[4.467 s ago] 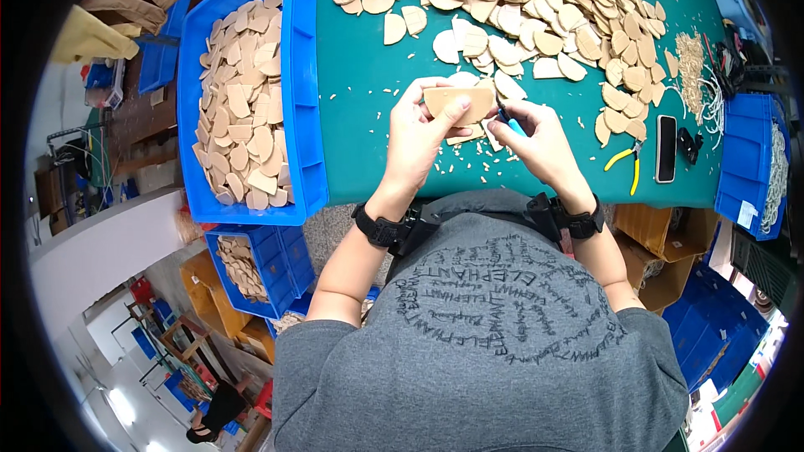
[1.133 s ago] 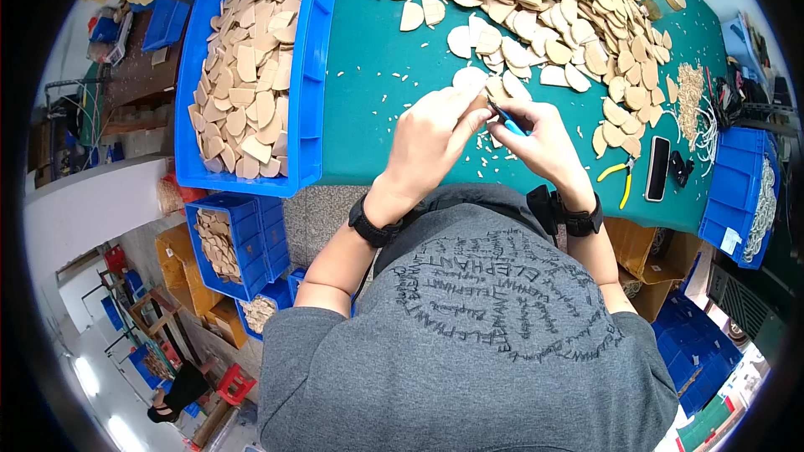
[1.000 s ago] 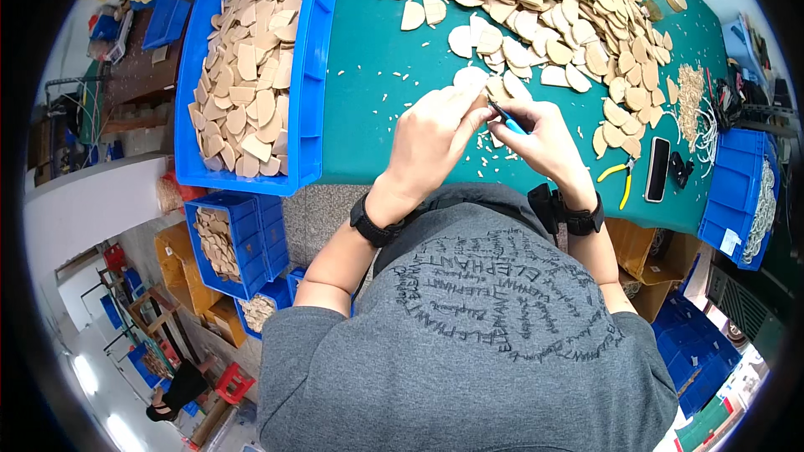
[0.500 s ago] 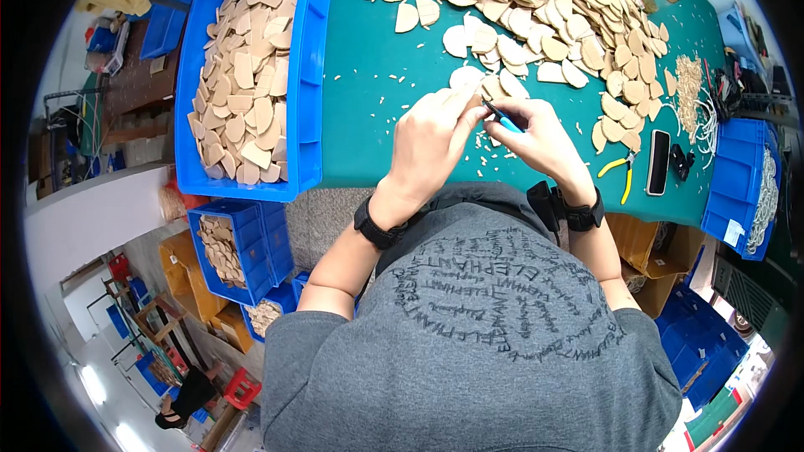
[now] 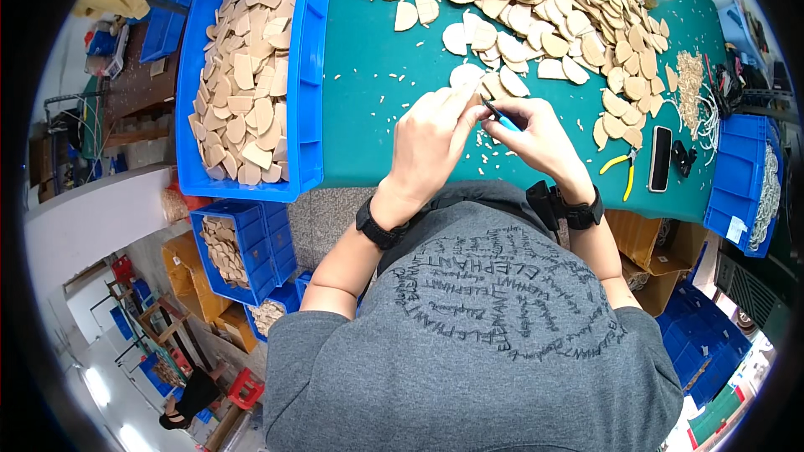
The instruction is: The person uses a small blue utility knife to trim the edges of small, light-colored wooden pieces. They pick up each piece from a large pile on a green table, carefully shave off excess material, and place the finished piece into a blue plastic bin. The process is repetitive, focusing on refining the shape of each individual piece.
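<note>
The small wooden piece [image 5: 469,99] sits between both hands, over the middle of the green surface [image 5: 368,125], near its front edge. Before, a bigger flat piece was held open; now the hands are bunched closer. The left hand [image 5: 431,138] pinches the piece with fingers together. The right hand [image 5: 540,138] is closed on a blue tool [image 5: 501,120]. A heap of wooden pieces [image 5: 536,0] lies behind. A blue bin [image 5: 247,84] stands at the left edge. Yellow pliers [image 5: 620,169] and a black phone [image 5: 660,159] lie right.

A small production workshop is showing here: a green bench [image 5: 377,117] is carrying heaps of flat wooden cut-outs [image 5: 536,0], blue plastic bins [image 5: 306,75] are holding sorted pieces, more bins are standing stacked on the floor [image 5: 243,243], and yellow-handled pliers [image 5: 621,169] are lying nearby.
</note>
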A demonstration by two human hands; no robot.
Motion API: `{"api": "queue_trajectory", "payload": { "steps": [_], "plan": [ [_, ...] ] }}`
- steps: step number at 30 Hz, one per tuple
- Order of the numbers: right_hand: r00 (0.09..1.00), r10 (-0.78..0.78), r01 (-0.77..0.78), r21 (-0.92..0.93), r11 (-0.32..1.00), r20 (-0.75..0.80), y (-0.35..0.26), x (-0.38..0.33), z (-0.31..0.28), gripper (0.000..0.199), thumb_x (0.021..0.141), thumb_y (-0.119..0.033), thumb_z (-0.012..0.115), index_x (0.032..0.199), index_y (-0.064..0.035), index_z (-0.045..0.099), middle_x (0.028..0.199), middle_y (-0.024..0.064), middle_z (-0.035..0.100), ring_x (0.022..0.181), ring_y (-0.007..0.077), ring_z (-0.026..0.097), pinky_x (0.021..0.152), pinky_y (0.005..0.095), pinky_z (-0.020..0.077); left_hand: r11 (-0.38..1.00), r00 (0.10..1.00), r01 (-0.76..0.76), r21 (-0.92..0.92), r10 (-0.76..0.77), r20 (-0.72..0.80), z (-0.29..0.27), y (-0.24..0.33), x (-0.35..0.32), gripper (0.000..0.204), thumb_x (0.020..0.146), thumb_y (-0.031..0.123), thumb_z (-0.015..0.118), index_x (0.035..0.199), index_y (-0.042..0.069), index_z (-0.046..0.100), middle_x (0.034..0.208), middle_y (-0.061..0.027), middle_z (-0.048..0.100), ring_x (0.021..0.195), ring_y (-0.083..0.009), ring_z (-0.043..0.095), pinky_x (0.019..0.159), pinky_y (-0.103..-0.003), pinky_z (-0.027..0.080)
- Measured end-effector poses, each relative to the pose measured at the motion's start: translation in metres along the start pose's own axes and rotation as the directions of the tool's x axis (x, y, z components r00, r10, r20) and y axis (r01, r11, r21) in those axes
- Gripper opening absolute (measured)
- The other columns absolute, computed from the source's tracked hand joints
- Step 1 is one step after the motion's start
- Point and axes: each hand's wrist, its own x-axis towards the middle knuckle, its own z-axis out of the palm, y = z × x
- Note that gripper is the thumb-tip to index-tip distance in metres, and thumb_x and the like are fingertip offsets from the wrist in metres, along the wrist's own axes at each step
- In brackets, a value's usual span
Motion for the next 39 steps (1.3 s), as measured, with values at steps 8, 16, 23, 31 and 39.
{"api": "queue_trajectory", "payload": {
  "steps": [8, 16, 23, 31, 39],
  "plan": [
    [0.999, -0.042, 0.042, 0.003, 0.999, -0.027, 0.007, 0.001, 0.003, 0.021, 0.079, -0.014, 0.064, 0.094, -0.0008, 0.07, 0.065, 0.0022, 0.06, 0.057, 0.0049, 0.047, 0.053, 0.0212, 0.0383, 1.0, 1.0, -0.011, 0.008, 0.011, 0.007, 0.0, 0.0, 0.001, 0.03, 0.087, 0.02, 0.064, 0.113, 0.004, 0.064, 0.092, -0.0139, 0.066, 0.081, -0.029, 0.064, 0.07, -0.037, 0.051],
    [0.993, 0.056, -0.053, 0.032, 0.998, -0.102, 0.014, 0.003, 0.0, 0.017, 0.085, -0.013, 0.066, 0.092, 0.0016, 0.069, 0.074, -0.0029, 0.062, 0.067, 0.0017, 0.05, 0.061, 0.0183, 0.0396, 0.982, 0.988, 0.095, -0.166, -0.113, -0.103, 0.007, -0.02, 0.0, 0.024, 0.084, 0.024, 0.069, 0.097, 0.004, 0.068, 0.079, -0.0092, 0.066, 0.068, -0.0187, 0.063, 0.064, -0.031, 0.049],
    [0.973, 0.189, -0.163, 0.185, 0.969, -0.135, 0.009, -0.005, -0.014, 0.015, 0.083, -0.012, 0.065, 0.09, 0.0005, 0.069, 0.067, -0.0035, 0.058, 0.06, 0.0006, 0.046, 0.053, 0.019, 0.0355, 0.868, 0.807, 0.449, -0.215, -0.496, -0.319, -0.06, -0.09, -0.002, 0.026, 0.089, 0.022, 0.06, 0.07, 0.004, 0.063, 0.057, -0.0031, 0.055, 0.054, -0.013, 0.051, 0.055, -0.028, 0.043],
    [0.969, 0.195, -0.174, 0.144, 0.974, -0.152, 0.034, -0.003, -0.019, 0.015, 0.085, -0.015, 0.063, 0.093, -0.0024, 0.067, 0.064, -0.0051, 0.054, 0.056, 0.0014, 0.046, 0.05, 0.0175, 0.0337, 0.898, 0.932, 0.197, 0.393, -0.047, -0.36, -0.024, -0.139, 0.045, 0.026, 0.085, 0.028, 0.065, 0.101, 0.008, 0.066, 0.105, -0.0119, 0.059, 0.104, -0.0292, 0.051, 0.089, -0.041, 0.041],
    [0.949, 0.245, -0.221, 0.134, 0.966, -0.2, 0.031, -0.008, -0.026, 0.018, 0.081, -0.014, 0.067, 0.091, 0.0009, 0.068, 0.071, -0.0005, 0.063, 0.063, 0.0029, 0.05, 0.058, 0.0203, 0.0404, 0.955, 0.903, 0.229, 0.187, -0.28, 0.326, 0.131, -0.135, 0.053, 0.038, 0.077, 0.024, 0.069, 0.108, 0.004, 0.057, 0.106, -0.0158, 0.06, 0.101, -0.0261, 0.055, 0.083, -0.036, 0.046]
  ]
}}
